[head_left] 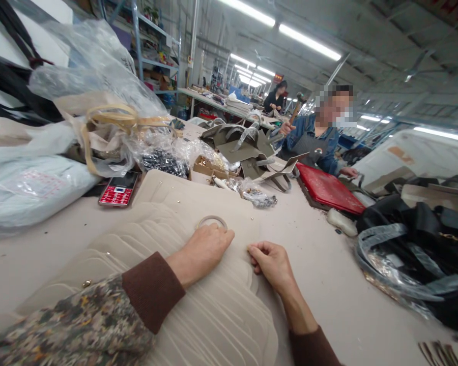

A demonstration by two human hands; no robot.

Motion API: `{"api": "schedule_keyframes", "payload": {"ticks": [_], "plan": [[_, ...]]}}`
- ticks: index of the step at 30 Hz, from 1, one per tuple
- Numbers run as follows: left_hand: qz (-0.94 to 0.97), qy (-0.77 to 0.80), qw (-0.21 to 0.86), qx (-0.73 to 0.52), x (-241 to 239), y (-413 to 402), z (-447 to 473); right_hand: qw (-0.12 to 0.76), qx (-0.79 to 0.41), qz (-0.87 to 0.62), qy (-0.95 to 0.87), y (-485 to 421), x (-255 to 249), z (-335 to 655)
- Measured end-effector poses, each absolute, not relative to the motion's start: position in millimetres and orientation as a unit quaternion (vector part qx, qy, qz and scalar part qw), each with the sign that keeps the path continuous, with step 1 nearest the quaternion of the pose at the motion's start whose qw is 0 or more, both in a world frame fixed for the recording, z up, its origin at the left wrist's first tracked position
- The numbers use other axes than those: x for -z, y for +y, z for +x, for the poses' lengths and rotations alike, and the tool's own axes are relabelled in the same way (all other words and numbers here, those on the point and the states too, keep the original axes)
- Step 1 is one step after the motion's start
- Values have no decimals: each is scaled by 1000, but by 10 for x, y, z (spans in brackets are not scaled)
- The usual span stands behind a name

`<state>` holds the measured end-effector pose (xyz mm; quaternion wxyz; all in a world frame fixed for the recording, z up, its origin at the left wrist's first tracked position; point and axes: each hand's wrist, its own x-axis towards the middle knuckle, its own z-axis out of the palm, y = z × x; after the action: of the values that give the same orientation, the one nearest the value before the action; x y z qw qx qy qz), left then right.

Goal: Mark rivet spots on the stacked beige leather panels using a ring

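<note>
- The left hand (pixel 204 246) lies palm down on a stack of beige quilted panels (pixel 198 300), fingers curled over the near edge of a pale ring (pixel 212 220) that sits on the top panel; the grip looks like a way to keep the ring from sliding.
- The right hand (pixel 272 264) rests just beside it on the same stack, fingers folded in, thumb and forefinger seemingly pinching the panel's edge; whether anything small is held between them cannot be told.
- The panels are soft and ribbed with parallel stitched channels, rounded at the corners, dotted with small metal studs, and they lie in the middle of the worktable (pixel 328 284) directly before the person.
- Brown knit cuffs show on both wrists, and a mottled sleeve (pixel 72 325) covers the left forearm.
- Behind the stack lie a red mobile phone (pixel 119 189) and crinkled clear plastic bags (pixel 99 91) of hardware and straps.
- Farther right, a red flat board (pixel 330 190) lies before a co-worker (pixel 315 142) in denim who raises a hammer (pixel 297 104); black bag parts (pixel 423 229) are heaped at the table's edge.
</note>
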<state>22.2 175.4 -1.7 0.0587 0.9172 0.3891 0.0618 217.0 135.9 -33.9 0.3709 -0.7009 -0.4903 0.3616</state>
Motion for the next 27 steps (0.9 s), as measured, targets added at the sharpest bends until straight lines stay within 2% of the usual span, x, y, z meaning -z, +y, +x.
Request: {"api": "schedule_keyframes", "payload": {"ticks": [7, 15, 23, 27], "plan": [[920, 379, 50, -83, 91, 1770, 199, 310, -200, -707, -604, 1406, 318, 2135], [918, 380, 57, -99, 45, 1776, 187, 391, -337, -695, -501, 1253, 374, 2275], [925, 354, 68, -115, 59, 1856, 138, 315, -110, -698, -634, 1296, 422, 2130], [919, 338, 117, -169, 31, 1866, 117, 303, -150, -679, -652, 1285, 367, 2150]]}}
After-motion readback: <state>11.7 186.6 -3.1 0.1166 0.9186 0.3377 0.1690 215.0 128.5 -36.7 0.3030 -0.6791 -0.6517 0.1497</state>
